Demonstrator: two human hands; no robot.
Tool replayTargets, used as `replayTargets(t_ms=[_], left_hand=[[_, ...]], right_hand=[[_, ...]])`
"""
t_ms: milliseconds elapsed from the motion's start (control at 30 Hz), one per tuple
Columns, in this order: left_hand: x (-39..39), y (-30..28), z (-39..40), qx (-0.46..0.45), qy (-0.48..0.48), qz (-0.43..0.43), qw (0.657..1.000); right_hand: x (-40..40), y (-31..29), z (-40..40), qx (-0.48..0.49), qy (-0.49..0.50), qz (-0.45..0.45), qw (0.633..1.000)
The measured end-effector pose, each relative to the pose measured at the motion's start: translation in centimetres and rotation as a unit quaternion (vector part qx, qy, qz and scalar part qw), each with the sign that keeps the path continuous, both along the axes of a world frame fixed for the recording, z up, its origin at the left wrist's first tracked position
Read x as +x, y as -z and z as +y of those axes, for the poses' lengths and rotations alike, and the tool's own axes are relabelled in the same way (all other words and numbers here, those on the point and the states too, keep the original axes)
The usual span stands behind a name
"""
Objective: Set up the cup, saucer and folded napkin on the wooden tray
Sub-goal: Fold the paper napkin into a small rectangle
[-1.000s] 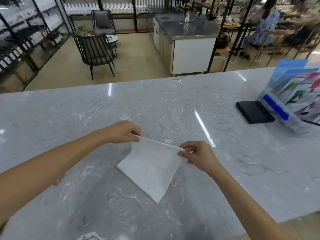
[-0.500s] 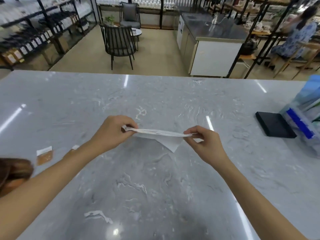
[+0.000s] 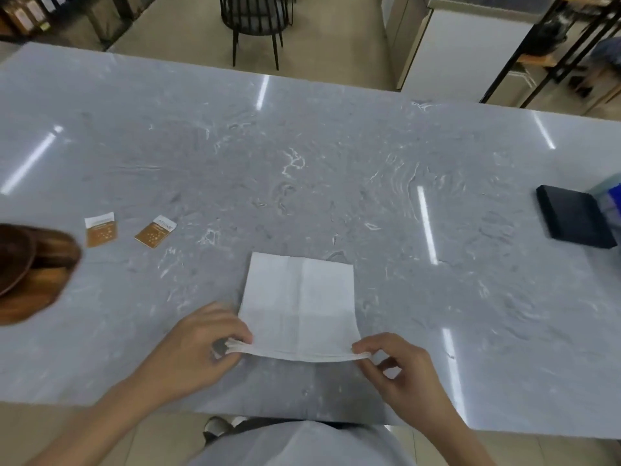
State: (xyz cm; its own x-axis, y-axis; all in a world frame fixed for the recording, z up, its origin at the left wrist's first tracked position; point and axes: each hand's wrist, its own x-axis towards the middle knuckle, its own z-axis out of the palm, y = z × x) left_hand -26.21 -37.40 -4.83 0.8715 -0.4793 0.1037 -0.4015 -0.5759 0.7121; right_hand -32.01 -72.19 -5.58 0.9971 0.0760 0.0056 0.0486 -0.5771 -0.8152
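A white paper napkin (image 3: 299,301) lies mostly flat on the grey marble counter (image 3: 302,169), its far edge resting on the stone. My left hand (image 3: 198,344) pinches its near left corner and my right hand (image 3: 396,368) pinches its near right corner, holding the near edge slightly lifted. At the far left edge a brown wooden tray (image 3: 37,274) shows only in part. No cup or saucer is in view.
Two small brown-and-white packets (image 3: 100,229) (image 3: 155,231) lie left of the napkin. A black flat box (image 3: 574,220) sits at the right, beside a blue holder (image 3: 610,193). A black chair (image 3: 255,25) and a white cabinet (image 3: 470,52) stand beyond the counter.
The napkin, held up in the air between both hands before, has been brought toward me and laid out on the counter. The view has tilted downward and the tray has come into sight.
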Motion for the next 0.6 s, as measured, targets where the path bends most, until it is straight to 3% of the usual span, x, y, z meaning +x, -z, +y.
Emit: replayTargets(t_ms=[167, 400, 500, 600], left_hand=[[-0.4, -0.8, 0.6, -0.045, -0.03, 0.087, 0.995], [5.3, 0.7, -1.7, -0.188, -0.195, 0.153, 0.95], [8.1, 2.6, -3.0, -0.172, -0.244, 0.151, 0.942], [9.3, 4.3, -3.8, -0.087, -0.291, 0.125, 0.944]], right_hand=[[0.5, -1.4, -0.1, 0.011, 0.003, 0.0, 1.0], [7.3, -0.3, 1.4, 0.116, 0.069, 0.014, 0.991], [10.7, 1.8, 2.2, 0.083, 0.101, 0.037, 0.991], [12.5, 3.7, 3.0, -0.028, 0.11, 0.051, 0.992]])
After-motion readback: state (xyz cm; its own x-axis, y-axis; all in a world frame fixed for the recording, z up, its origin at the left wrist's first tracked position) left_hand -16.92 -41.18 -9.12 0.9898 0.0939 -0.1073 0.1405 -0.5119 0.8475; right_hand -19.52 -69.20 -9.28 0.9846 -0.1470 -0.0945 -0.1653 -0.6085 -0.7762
